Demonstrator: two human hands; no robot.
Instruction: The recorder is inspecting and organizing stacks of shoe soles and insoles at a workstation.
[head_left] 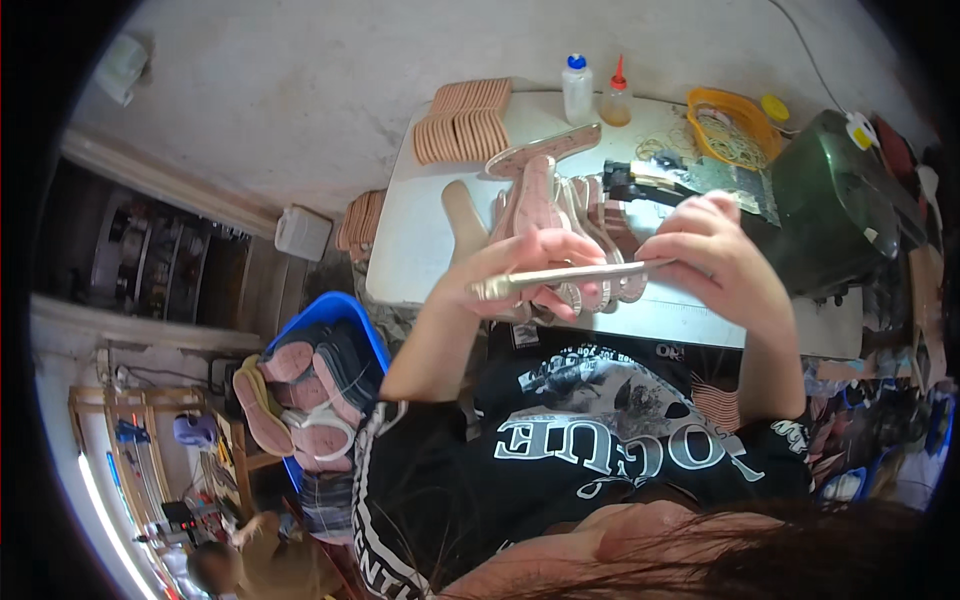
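Observation:
A thin, pale insole [570, 277] is held nearly edge-on in front of my chest, above the table's near side. My left hand [535, 262] is closed around its left and middle part, with fingers on both sides. At its right end my right hand [725, 255] pinches the tip, thumb and fingers pressed together. Just beyond the hands lies a loose heap of pinkish insoles [540, 195] with pale edges. One insole [545, 150] lies crosswise on top of that heap, and a beige one [462, 222] lies to its left.
Neat stacks of insoles [462, 125] stand at the table's far left. Behind are a white bottle [577, 92], a squeeze bottle [617, 105] and an orange basket [735, 105] of rubber bands. A dark green bin-like object [835, 200] stands right; a blue crate [375, 340] of soles, left.

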